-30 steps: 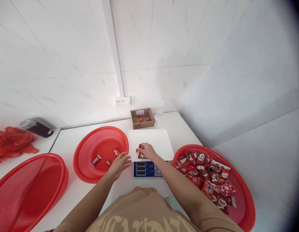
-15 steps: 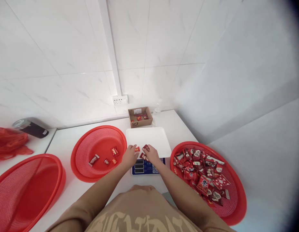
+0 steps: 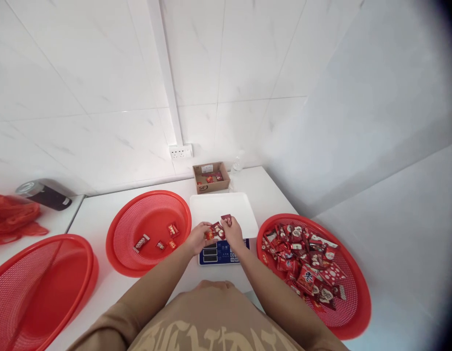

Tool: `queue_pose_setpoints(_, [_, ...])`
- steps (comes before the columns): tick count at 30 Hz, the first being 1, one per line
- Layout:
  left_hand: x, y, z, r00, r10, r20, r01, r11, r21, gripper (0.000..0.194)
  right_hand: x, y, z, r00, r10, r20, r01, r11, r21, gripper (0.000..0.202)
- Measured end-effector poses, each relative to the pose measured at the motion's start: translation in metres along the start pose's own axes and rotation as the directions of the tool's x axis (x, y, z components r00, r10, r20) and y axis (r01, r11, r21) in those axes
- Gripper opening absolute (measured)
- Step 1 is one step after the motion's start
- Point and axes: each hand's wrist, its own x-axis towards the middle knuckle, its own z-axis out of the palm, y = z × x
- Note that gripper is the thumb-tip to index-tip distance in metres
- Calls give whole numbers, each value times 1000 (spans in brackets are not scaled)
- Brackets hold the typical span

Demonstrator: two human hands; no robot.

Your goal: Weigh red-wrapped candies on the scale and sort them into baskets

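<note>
Over the front edge of the white scale pan [image 3: 226, 204], my two hands are close together. My left hand [image 3: 199, 238] is closed on small wrapped candies, among them a red and orange one [image 3: 210, 235]. A dark red candy packet [image 3: 218, 230] bridges the space between both hands; which hand carries it is hard to tell. My right hand [image 3: 233, 235] is closed on another dark red packet [image 3: 226, 220] that sticks up past the fingertips. Below the hands, the scale's blue key panel [image 3: 223, 253] is partly covered.
To the right stands a red basket [image 3: 361, 292] heaped with wrapped snacks. A red basket [image 3: 112, 243] at left holds several candies; another red basket [image 3: 85, 287] is farther left. Behind the scale sits a cardboard box [image 3: 218, 185] with packets. A dark tumbler [image 3: 47, 195] lies near red mesh bags [image 3: 14, 214].
My hands have come together, bringing the left hand's candy against the dark red packet. The packet in my right hand has risen slightly and shifted right.
</note>
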Motion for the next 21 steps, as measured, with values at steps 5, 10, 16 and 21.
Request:
queue_pose_setpoints(5, [-18, 1, 1, 983, -103, 153, 180, 714, -677, 30, -15, -16, 7, 989, -92, 116, 80, 992, 101, 24])
queue_pose_setpoints(10, [-25, -10, -11, 980, -169, 103, 190, 668, -719, 25, -29, -17, 11, 976, -47, 214, -2, 975, 224, 28])
queue_pose_setpoints(16, [-40, -2, -15, 990, -95, 105, 140, 783, -606, 43, -36, -20, 10, 895, -155, 419, 121, 987, 105, 21])
queue_pose_setpoints(21, [-50, -1, -18, 996, 0, 84, 37, 898, -439, 33, -49, -29, 3, 781, -222, 584, 169, 975, 144, 39])
